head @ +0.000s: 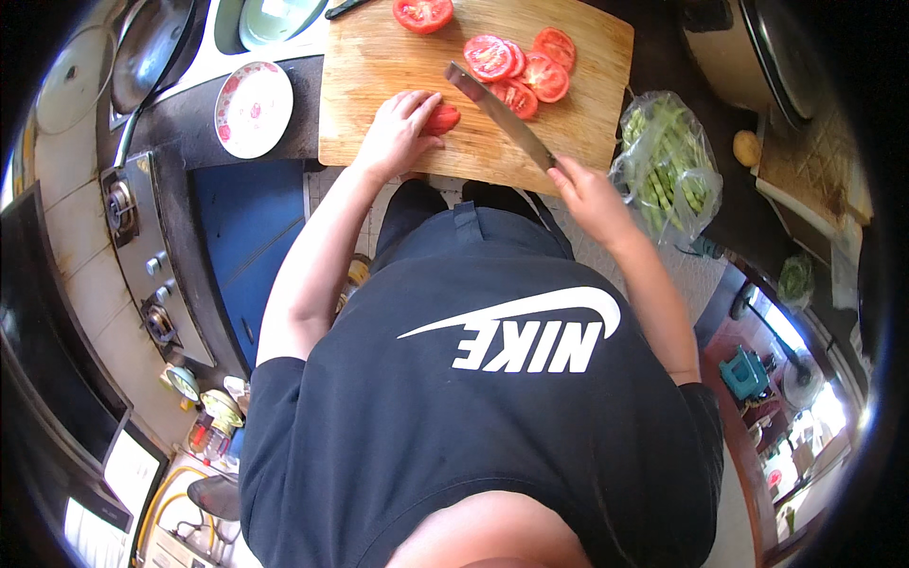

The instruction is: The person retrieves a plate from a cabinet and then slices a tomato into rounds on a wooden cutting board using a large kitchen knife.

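My left hand (pixel 403 131) holds down a partly covered piece of tomato (pixel 442 120) near the front edge of a wooden cutting board (pixel 383 57). In my right hand (pixel 586 195) is the handle end of a kitchen knife (pixel 503 116). Its blade slants up and left over the board, apart from the held piece. Several tomato slices (pixel 543 77) lie partly overlapping beyond the blade. At the board's far edge rests a tomato half (pixel 423 13), cut face up. The knife's handle is mostly hidden by my fingers.
Left of the board are a plate with a red pattern (pixel 254 110), a sink holding a bowl (pixel 277 21), a wok (pixel 153 50) and a gas stove (pixel 156 263). To the right lie a plastic bag of green beans (pixel 667 167) and a round yellowish item (pixel 746 148).
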The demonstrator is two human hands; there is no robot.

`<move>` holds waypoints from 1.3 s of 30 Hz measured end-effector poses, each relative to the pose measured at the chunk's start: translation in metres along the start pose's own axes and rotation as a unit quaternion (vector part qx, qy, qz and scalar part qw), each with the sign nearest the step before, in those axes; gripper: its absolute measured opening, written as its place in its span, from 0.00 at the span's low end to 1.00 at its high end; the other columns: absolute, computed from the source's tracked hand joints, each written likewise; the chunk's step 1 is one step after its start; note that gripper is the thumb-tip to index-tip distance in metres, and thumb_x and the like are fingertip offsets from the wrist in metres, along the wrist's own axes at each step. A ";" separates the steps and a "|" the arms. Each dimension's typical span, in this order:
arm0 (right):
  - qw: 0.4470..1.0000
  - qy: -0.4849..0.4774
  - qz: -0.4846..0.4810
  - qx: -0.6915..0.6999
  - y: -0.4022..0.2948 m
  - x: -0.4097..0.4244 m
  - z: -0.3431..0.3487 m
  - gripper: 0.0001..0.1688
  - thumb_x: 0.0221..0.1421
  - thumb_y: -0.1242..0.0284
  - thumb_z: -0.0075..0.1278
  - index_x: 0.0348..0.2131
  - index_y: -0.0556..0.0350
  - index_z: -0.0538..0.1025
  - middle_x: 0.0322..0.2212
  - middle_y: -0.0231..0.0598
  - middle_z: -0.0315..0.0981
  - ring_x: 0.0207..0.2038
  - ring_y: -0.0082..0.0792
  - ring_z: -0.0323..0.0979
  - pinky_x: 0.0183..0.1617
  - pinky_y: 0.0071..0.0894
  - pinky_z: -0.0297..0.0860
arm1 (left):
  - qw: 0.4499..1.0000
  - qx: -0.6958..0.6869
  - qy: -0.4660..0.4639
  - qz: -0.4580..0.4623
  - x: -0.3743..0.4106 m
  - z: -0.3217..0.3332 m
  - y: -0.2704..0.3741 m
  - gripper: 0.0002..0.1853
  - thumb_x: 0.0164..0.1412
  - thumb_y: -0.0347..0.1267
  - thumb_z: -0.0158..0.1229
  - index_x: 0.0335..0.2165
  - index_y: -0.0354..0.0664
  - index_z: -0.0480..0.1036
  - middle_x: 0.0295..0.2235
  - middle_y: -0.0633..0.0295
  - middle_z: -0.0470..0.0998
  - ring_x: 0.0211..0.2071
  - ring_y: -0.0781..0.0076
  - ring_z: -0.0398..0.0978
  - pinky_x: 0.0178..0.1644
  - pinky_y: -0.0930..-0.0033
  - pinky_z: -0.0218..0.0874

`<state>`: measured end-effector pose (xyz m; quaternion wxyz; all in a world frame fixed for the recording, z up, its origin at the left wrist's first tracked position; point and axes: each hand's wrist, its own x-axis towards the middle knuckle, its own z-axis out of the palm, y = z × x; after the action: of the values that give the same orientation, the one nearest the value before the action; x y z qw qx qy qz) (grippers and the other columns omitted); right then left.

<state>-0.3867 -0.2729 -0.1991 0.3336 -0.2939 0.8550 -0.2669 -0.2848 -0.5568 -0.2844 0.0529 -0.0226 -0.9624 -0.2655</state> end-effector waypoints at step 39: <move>0.983 0.128 0.107 -0.077 -0.066 0.002 0.106 0.13 0.59 0.64 0.36 0.36 0.53 0.65 0.22 0.54 0.72 0.27 0.56 0.71 0.29 0.51 0.67 | 0.965 0.103 -0.024 0.242 -0.006 0.021 -0.016 0.23 0.47 0.28 0.48 0.46 0.37 0.68 0.46 0.58 0.69 0.51 0.63 0.63 0.55 0.70 0.57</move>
<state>-0.2894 -0.3469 -0.2243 0.2243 -0.1887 0.9352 -0.1987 -0.2816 -0.5601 -0.3113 0.0945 -0.2556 -0.9514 -0.1436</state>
